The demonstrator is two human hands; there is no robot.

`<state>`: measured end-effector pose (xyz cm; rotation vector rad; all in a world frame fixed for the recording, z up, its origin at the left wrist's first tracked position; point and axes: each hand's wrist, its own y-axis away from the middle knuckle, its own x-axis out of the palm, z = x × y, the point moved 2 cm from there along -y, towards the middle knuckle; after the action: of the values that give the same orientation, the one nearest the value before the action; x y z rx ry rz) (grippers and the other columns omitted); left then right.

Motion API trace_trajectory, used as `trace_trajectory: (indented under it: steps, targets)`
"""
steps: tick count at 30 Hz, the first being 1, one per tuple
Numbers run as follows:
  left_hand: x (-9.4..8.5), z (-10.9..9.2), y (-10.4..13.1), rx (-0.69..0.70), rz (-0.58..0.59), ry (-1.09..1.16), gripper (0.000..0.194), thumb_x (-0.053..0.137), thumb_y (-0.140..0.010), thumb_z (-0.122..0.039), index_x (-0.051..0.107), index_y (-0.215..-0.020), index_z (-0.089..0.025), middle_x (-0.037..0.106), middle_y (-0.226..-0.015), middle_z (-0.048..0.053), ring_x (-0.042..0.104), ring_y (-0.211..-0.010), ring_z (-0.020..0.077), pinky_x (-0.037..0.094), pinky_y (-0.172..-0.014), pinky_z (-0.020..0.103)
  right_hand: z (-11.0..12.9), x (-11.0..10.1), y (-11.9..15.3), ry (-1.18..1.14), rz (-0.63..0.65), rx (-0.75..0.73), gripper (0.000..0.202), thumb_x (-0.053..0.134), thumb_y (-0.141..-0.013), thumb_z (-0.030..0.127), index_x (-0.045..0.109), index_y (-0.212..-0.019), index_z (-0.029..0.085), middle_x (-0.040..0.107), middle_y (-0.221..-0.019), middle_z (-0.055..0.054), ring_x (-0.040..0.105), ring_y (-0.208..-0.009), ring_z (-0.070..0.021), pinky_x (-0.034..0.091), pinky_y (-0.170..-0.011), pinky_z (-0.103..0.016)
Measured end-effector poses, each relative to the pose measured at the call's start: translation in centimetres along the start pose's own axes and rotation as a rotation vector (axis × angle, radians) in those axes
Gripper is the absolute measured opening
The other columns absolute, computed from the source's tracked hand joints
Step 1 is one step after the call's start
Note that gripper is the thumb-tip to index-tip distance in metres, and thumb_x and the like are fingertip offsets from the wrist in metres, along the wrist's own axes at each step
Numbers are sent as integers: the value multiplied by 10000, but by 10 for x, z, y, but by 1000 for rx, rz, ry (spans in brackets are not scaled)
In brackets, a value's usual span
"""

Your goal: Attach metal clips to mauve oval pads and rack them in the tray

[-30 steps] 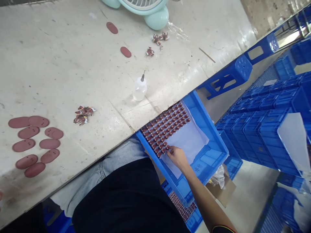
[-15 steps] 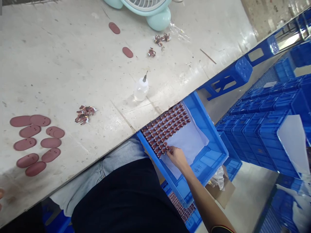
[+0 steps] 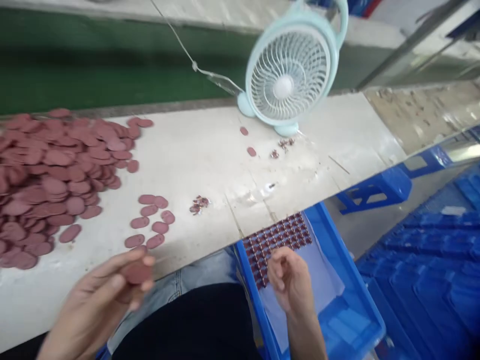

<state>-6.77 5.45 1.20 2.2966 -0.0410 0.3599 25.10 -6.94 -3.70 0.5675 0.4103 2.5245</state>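
Between the thumb and fingers of my left hand [image 3: 101,295] is a reddish-brown oval disc [image 3: 137,272], held above the table's front edge. Several similar loose oval discs [image 3: 160,227] lie just beyond that hand. My right hand [image 3: 292,280] hovers over a blue crate [image 3: 360,300], its fingers curled in and slightly blurred; I see nothing in them. Inside the crate, rows of small brown figures [image 3: 277,237] stand on a white sheet [image 3: 322,280]. A small cluster of brown-and-white figures [image 3: 199,204] rests on the table between the discs and the crate.
A large heap of oval discs [image 3: 56,185] covers the table's left side. A light-blue fan [image 3: 284,87] stands at the back, near more small figures [image 3: 287,143]. A clear bottle [image 3: 257,195] lies blurred near the front edge. Blue stools [image 3: 378,190] and stacked crates [image 3: 431,250] are at right.
My view has risen and swung left, bringing the disc heap and whole fan into sight. My left hand has come in with a disc. My right hand has lifted off the figure rows.
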Motion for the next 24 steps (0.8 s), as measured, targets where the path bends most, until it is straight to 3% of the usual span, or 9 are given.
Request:
trace_trajectory:
  steps: [3, 5, 8, 10, 12, 14, 17, 21, 24]
  targets:
    - [26, 14, 2, 42, 143, 58, 248, 907, -714, -326, 828, -927, -228, 818, -936, 30, 687, -636, 173, 504, -455, 196, 6, 59, -29, -316, 252, 88, 635, 406, -987, 726, 723, -990, 176, 403, -607, 83, 165, -376, -57, 150, -253, -155]
    - [36, 21, 3, 42, 199, 125, 277, 914, -705, -344, 818, -935, -222, 811, -968, 59, 706, -662, 178, 525, -466, 197, 9, 83, -56, -477, 345, 116, 705, 377, -988, 746, 693, -1175, 144, 468, -697, 58, 235, -400, -50, 180, -236, -118]
    - [41, 30, 2, 17, 271, 263, 229, 872, -769, -293, 801, -978, -229, 804, -1110, 90, 768, -810, 202, 543, -514, 172, 20, 96, -98, -663, 436, 125, 651, 615, -929, 667, 614, -1300, 132, 576, -819, 36, 421, -479, -32, 354, -300, -58]
    - [40, 34, -1, 13, 325, 367, 213, 848, -800, -247, 792, -1004, -229, 796, -1171, 108, 785, -926, 224, 557, -556, 155, 28, 98, -118, -744, 487, 147, 480, 742, -914, 487, 631, -1226, 140, 588, -773, 58, 494, -494, -35, 438, -350, -56]
    - [38, 37, -6, 22, 368, 462, 213, 833, -814, -212, 784, -1021, -221, 798, -1175, 116, 783, -997, 237, 572, -595, 147, 35, 101, -125, -786, 518, 181, 276, 736, -940, 365, 652, -1108, 163, 573, -696, 79, 526, -475, -43, 483, -375, -78]
    - [38, 40, -11, 39, 388, 534, 214, 820, -825, -185, 779, -1034, -213, 800, -1173, 114, 779, -1029, 237, 586, -634, 144, 37, 108, -115, -792, 521, 217, 229, 663, -987, 399, 656, -1058, 182, 586, -673, 71, 554, -472, -55, 513, -400, -114]
    - [40, 46, -14, 58, 389, 585, 213, 798, -845, -160, 775, -1051, -208, 795, -1197, 108, 776, -1046, 233, 604, -685, 160, 33, 125, -73, -611, 447, 162, 349, 581, -1004, 527, 682, -1075, 201, 634, -658, 32, 567, -443, -85, 496, -380, -171]
    - [46, 54, -10, 65, 425, 619, 233, 805, -840, -167, 775, -1069, -202, 800, -1185, 111, 774, -1040, 237, 610, -690, 184, 26, 154, -11, 58, 167, -330, 349, 768, -832, 594, 716, -990, 287, 695, -646, -11, 639, -474, -205, 501, -383, -312]
    - [47, 57, -7, 80, 446, 628, 251, 813, -832, -162, 780, -1078, -197, 801, -1183, 120, 775, -997, 204, 609, -689, 180, 19, 171, 11, 251, 39, -587, 336, 778, -799, 620, 718, -982, 345, 701, -671, -4, 653, -530, -279, 534, -460, -439]
